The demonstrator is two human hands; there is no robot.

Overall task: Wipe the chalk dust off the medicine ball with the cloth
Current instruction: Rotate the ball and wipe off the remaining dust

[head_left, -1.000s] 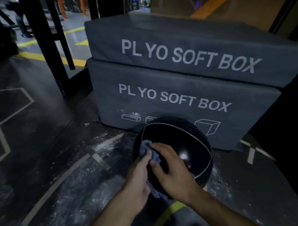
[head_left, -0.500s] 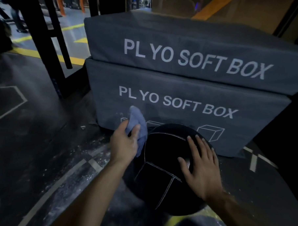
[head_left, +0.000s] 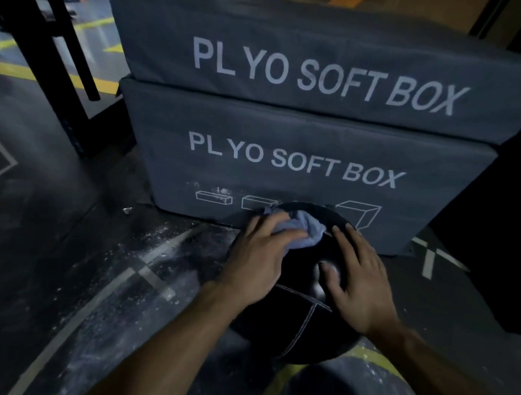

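A black medicine ball point(head_left: 295, 324) with pale stitched seams rests on the dark floor against the lower soft box. My left hand point(head_left: 259, 257) presses a light blue cloth point(head_left: 307, 229) onto the ball's upper far side, fingers over the cloth. My right hand point(head_left: 357, 279) lies flat on the ball's top right, fingers spread, steadying it. Both hands hide much of the ball's top.
Two stacked grey boxes point(head_left: 286, 123) marked PLYO SOFT BOX stand right behind the ball. White chalk dust point(head_left: 149, 252) speckles the floor to the left, over white floor lines. A black rack post point(head_left: 50, 68) rises at the far left. A dark shape borders the right.
My left hand has brought the cloth from beside the ball's left edge onto its upper far side. My right hand stays flat on the ball. The view has moved closer.
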